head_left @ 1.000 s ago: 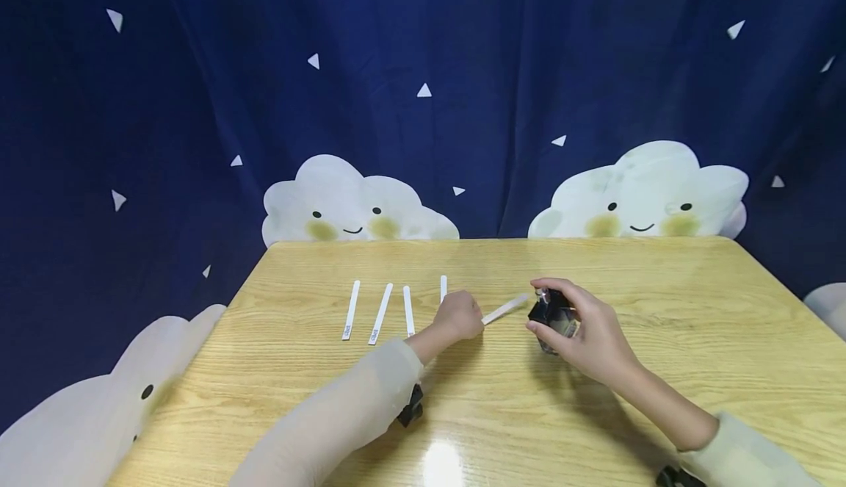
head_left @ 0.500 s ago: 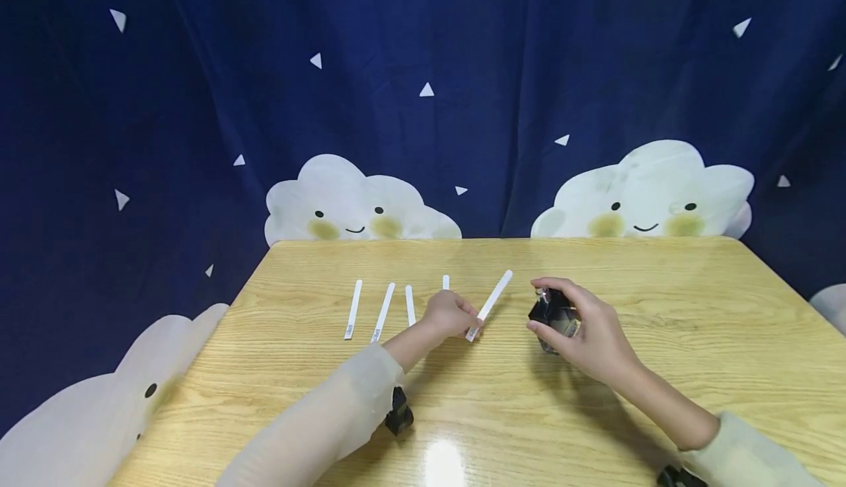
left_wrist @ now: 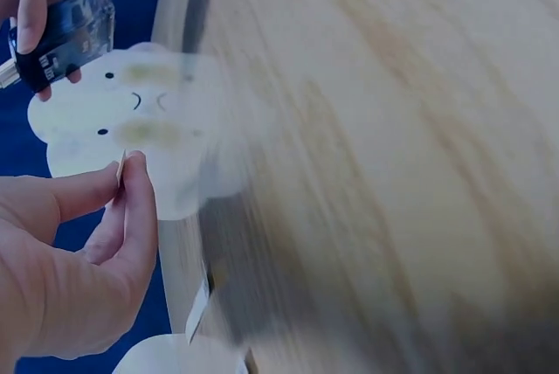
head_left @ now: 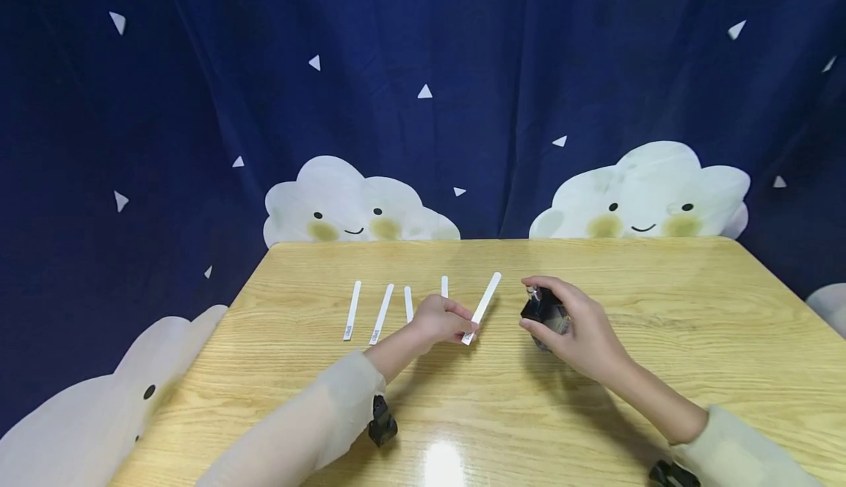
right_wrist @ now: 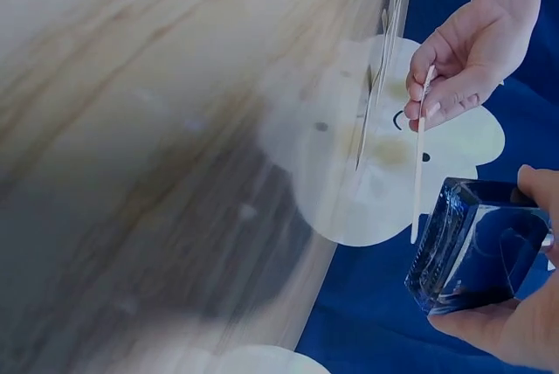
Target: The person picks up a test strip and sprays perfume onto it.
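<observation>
My left hand [head_left: 439,318] pinches the printed lower end of a white paper test strip [head_left: 487,294] between thumb and fingers. The strip leans up and to the right; the left wrist view shows it nearly edge-on. To its right, my right hand [head_left: 588,336] grips a perfume bottle [right_wrist: 485,243] of clear glass with a dark top. The bottle is held above the table, its spray nozzle [head_left: 534,292] towards the strip, and the index finger reaches over by the nozzle. A gap separates strip and bottle in the head view.
Several more test strips [head_left: 382,314] lie in a spaced row on the wooden table [head_left: 595,428], left of the held one; my left hand partly covers two of them. A dark blue curtain [head_left: 463,31] with smiling clouds hangs behind the table's back edge.
The held strip first pointed right towards the bottle, then swung upright and shifted a little left as the left hand turned and drew back. The right hand moved slightly left with the bottle.
</observation>
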`<state>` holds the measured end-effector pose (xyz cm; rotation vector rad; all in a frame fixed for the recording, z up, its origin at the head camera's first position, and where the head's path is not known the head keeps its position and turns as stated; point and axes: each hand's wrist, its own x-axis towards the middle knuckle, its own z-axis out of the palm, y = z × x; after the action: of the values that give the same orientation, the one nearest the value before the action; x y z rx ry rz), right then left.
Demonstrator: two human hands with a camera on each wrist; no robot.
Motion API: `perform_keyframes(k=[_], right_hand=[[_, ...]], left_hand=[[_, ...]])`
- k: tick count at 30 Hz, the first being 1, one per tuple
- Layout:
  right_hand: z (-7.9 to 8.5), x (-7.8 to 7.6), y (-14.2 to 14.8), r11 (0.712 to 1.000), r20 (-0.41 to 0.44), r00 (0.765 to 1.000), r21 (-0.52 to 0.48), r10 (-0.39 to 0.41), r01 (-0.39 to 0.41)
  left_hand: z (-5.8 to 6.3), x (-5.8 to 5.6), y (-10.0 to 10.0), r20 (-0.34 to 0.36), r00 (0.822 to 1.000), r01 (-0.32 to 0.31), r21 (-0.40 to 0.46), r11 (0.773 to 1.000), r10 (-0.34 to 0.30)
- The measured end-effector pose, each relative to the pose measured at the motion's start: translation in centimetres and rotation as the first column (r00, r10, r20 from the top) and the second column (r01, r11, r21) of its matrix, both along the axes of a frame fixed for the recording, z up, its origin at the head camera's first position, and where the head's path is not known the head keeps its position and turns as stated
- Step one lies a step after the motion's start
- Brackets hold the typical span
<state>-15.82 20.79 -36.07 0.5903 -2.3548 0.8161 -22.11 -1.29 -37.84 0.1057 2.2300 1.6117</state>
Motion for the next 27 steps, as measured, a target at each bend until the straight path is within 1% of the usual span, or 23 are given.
perform_keyframes(k=[3, 7, 10, 13, 16, 22, 27], right_hand=[[0.0, -0.2, -0.4, 1.0, 0.017, 1.0, 0.006, -0.015, 0.015], [0.0, -0.4, -0.9, 1.0, 0.026, 0.999, -0.004, -0.029, 0.029], [-0.3, -0.6, -1.2, 1.0, -0.004, 1.0, -0.012, -0.019, 0.019], [-0.7, -0.7, -1.7, 1.0, -0.046, 0.999, -0.024, -0.011, 0.01], [-1.0, -0.8, -2.2, 0.999, -0.052, 0.999, -0.031, -0.013, 0.012], [-1.0, -1.1, -2.9, 1.0, -0.014, 1.0, -0.018, -0.021, 0.02], [-0.9, -1.1, -3.2, 1.0, -0.011, 1.0, -0.012, -0.006, 0.005]], left_hand=[[0.1, 0.5, -0.6, -0.012, 1.0, 0.014, 0.01, 1.0, -0.014], [0.4, 1.1, -1.3, -0.033, 0.999, 0.014, 0.004, 1.0, -0.014], [0.6, 1.5, -1.8, -0.059, 0.998, 0.004, -0.008, 1.0, -0.004], [0.7, 2.1, -2.2, -0.084, 0.996, 0.009, -0.003, 1.0, -0.009], [0.8, 2.5, -2.6, -0.108, 0.994, 0.015, -0.006, 1.0, -0.015], [1.5, 2.8, -3.2, -0.17, 0.985, 0.008, -0.051, 0.999, -0.017], [2.1, 3.0, -3.4, -0.206, 0.978, 0.012, -0.067, 0.998, -0.026]])
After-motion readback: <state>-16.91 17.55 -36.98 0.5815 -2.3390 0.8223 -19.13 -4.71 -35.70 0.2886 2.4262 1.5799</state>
